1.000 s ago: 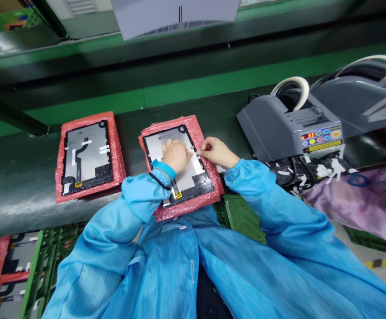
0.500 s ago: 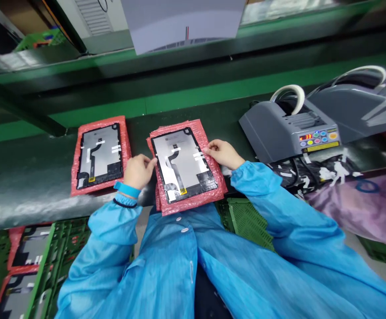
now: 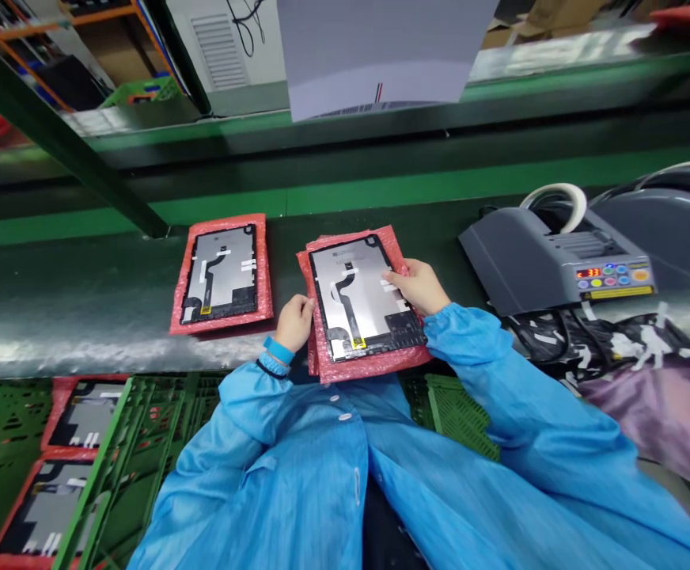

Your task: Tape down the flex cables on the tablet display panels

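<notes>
In front of me a tablet screen panel (image 3: 372,289), silver-backed with a black border, a dark flex cable and white tape pieces, lies on red bubble-wrap bags (image 3: 345,370) overhanging the bench's near edge. My left hand (image 3: 293,323) is closed with fingertips pinching the bags' left edge. At the right side, my right hand (image 3: 421,286) grips the bag's edge, its thumb resting over the panel's right border and its other fingers partly hidden. A second panel (image 3: 232,273) of the same kind lies on another red bubble-wrap bag (image 3: 265,297) to the left, touched by neither hand.
Two grey tape dispensers (image 3: 528,257) stand at the right, with black cables and tape scraps (image 3: 618,340) in front. Green crates (image 3: 113,443) with more panels are below left. A green post (image 3: 101,178) rises behind the bench (image 3: 84,301). A co-worker's pink sleeve (image 3: 659,412) shows at right.
The camera view has swung, so the scene sits further right in the picture. My right thumb has moved inward over the panel's border. My left hand stays at the bags' left edge.
</notes>
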### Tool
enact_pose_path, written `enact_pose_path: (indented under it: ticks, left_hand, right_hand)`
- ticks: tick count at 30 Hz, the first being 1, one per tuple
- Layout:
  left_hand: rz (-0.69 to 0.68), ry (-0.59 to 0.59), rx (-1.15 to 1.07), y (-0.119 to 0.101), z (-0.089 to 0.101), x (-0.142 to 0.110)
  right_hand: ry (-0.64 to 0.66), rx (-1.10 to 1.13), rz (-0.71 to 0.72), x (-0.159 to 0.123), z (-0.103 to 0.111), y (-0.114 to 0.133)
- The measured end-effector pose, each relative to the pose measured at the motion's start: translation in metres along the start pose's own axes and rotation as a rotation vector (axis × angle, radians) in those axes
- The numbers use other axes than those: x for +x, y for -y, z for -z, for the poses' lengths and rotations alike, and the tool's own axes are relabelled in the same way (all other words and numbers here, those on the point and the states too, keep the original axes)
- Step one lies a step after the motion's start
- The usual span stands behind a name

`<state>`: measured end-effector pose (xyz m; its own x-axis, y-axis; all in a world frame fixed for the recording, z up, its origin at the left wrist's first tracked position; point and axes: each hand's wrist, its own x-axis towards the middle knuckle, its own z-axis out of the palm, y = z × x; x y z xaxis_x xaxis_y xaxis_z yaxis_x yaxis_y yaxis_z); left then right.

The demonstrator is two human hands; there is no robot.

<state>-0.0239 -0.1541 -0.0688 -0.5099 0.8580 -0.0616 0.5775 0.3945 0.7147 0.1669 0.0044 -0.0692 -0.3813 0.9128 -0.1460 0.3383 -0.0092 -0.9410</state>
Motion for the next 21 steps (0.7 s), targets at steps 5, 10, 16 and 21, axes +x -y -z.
enact_pose_path:
  ticks: [5,10,16,21]
  left_hand:
    - [-0.039,-0.065,0.007,0.003,-0.008,-0.001]
    - [-0.062,-0.093,0.039,-0.001,-0.010,-0.003]
    - [-0.044,-0.235,0.185,0.000,0.047,0.001]
    - [0.181,-0.361,0.442,0.031,0.140,0.027]
  right_hand:
    - [0.018,0.165,-0.048,-0.008,-0.002,0.005]
    - [0.031,0.214,-0.053,-0.018,-0.005,0.015]
    - [0.118,0.295,0.103,-0.006,-0.048,0.054]
    - [0.222,0.255,0.212,0.030,-0.152,0.112]
